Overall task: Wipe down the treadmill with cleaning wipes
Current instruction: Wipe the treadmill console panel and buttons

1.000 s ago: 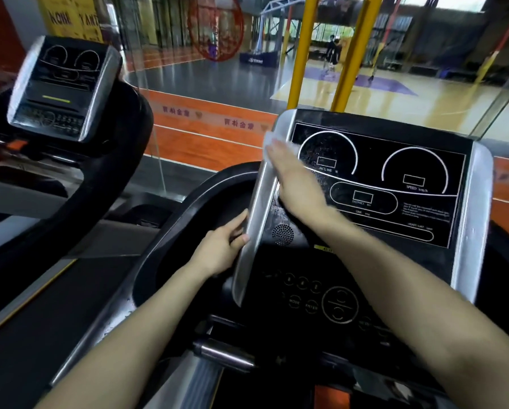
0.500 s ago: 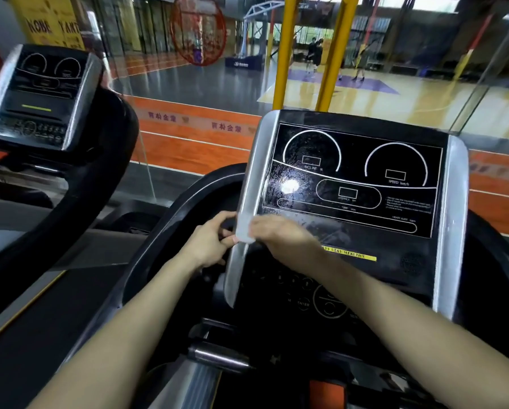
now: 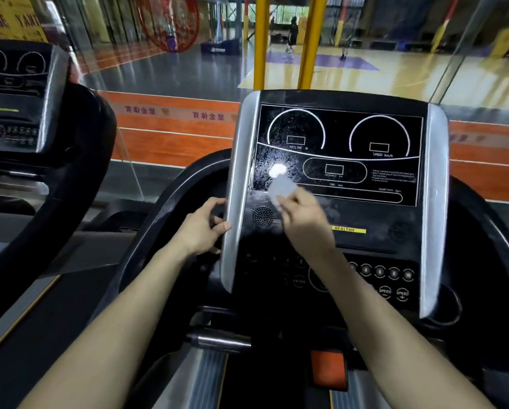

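One neighbouring console (image 3: 14,95) is seen far left. Wipe (image 3: 281,190) is pinched by right hand (image 3: 303,219); silver edge (image 3: 238,160) is gripped by left hand (image 3: 200,231).

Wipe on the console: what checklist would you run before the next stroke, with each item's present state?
1. Wipe secure in right hand: ok, pinched.
2. Wipe flat against console: cannot tell, blurred.
3. Left hand steadying console: ok, grips its left edge.
4. INCLINE dial wiped: ok, wet streaks show.
5. SPEED dial wiped: not ok, no streaks there.
6. Buttons wiped: cannot tell, too dark.
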Demonstrator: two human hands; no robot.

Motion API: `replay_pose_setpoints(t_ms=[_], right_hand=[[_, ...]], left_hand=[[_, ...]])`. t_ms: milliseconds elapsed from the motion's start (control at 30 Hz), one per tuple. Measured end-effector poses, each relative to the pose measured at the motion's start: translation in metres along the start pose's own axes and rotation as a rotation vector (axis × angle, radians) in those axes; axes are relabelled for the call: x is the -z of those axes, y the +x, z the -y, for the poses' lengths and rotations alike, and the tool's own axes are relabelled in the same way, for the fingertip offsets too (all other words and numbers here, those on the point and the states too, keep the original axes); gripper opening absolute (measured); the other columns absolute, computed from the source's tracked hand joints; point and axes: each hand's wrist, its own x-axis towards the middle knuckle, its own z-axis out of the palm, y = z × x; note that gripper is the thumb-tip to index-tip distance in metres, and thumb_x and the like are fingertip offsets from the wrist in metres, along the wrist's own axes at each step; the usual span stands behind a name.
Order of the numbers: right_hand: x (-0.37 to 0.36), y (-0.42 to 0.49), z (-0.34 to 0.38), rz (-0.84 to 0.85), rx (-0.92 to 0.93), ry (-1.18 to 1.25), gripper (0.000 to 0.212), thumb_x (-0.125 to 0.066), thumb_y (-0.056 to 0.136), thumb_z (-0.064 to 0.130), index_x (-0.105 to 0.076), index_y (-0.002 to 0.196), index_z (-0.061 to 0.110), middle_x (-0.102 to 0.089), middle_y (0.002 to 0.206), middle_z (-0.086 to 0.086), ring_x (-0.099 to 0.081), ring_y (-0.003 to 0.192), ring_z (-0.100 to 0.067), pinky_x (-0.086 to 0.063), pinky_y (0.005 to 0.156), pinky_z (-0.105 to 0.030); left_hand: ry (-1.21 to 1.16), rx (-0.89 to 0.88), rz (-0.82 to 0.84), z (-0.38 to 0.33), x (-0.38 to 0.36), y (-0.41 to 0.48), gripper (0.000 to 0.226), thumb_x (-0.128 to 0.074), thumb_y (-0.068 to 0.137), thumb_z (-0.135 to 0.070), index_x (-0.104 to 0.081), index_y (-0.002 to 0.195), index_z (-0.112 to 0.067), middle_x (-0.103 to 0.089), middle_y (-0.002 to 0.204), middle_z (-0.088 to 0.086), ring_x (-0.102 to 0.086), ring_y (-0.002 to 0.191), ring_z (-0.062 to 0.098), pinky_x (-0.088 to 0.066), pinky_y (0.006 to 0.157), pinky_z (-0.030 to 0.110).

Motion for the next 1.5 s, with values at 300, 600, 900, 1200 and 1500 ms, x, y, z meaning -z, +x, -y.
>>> replay_pose_setpoints(t_ms=[300, 600, 900, 1200, 1500], right_hand=[[-0.043, -0.001, 0.068, 0.067, -0.075, 0.182, 0.018, -0.063, 0.097, 0.010, -0.079, 0.106, 0.009, -0.068, 0.108, -0.007, -0.062, 0.091, -0.023, -0.051, 0.087, -0.033], [0.015, -0.037, 0.010, -0.110, -0.564, 0.147, 0.020, -0.061, 0.098, 0.007, -0.074, 0.112, 0.004, -0.063, 0.113, -0.014, -0.060, 0.088, -0.030, -0.043, 0.083, -0.033], [0.018, -0.014, 0.008, 0.274, -0.239, 0.075, 0.035, -0.056, 0.104, 0.006, -0.068, 0.135, 0.017, -0.050, 0.132, 0.000, -0.059, 0.116, -0.022, -0.047, 0.116, -0.043], [0.027, -0.019, 0.014, 0.430, -0.016, 0.050, 0.030, -0.060, 0.101, 0.005, -0.075, 0.127, 0.011, -0.062, 0.127, -0.007, -0.062, 0.117, -0.027, -0.048, 0.105, -0.036], [0.130, -0.075, -0.132, 0.205, -0.273, 0.060, 0.018, -0.066, 0.096, 0.009, -0.081, 0.104, 0.015, -0.069, 0.106, -0.004, -0.065, 0.099, -0.026, -0.044, 0.087, -0.031]], left_hand=[[0.277, -0.042, -0.062, -0.009, -0.005, -0.005, 0.058, -0.071, 0.104, -0.024, -0.046, 0.156, -0.032, -0.076, 0.114, 0.003, -0.075, 0.093, 0.033, -0.066, 0.081, 0.050], [0.651, -0.198, -0.364, -0.021, -0.037, -0.032, 0.057, -0.058, 0.105, -0.016, -0.038, 0.158, -0.024, -0.063, 0.134, 0.012, -0.070, 0.098, 0.045, -0.057, 0.082, 0.055], [0.707, -0.114, -0.407, -0.031, -0.042, -0.037, 0.062, -0.053, 0.105, -0.015, -0.034, 0.162, -0.029, -0.066, 0.132, 0.014, -0.070, 0.101, 0.045, -0.056, 0.082, 0.054], [0.902, 0.117, -0.320, -0.046, -0.081, -0.045, 0.112, -0.073, 0.087, -0.017, 0.002, 0.170, -0.006, -0.032, 0.172, 0.018, -0.065, 0.120, 0.042, -0.057, 0.090, 0.047], [0.771, -0.320, -0.470, -0.069, -0.142, -0.083, 0.054, -0.063, 0.087, -0.026, -0.061, 0.140, -0.017, -0.058, 0.138, 0.004, -0.054, 0.128, 0.031, -0.048, 0.112, 0.051]])
